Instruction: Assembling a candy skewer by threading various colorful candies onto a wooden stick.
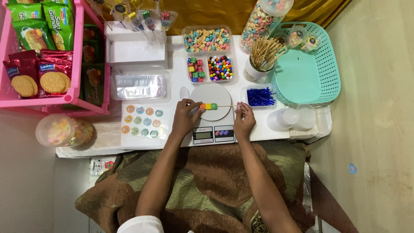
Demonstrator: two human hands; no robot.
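Pinching a candy skewer (214, 106) level above the round scale (211, 113): left hand (185, 117) on the candy end, right hand (243, 119) on the bare stick. Candy trays (207, 54) and toothpick cup (258, 64) sit behind on the bench (177, 82).

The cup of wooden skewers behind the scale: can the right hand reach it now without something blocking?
Probably yes. The right hand holds one end of the candy skewer over the scale; the cup of wooden skewers stands just beyond it, with only bare white table between. It must release the skewer first.
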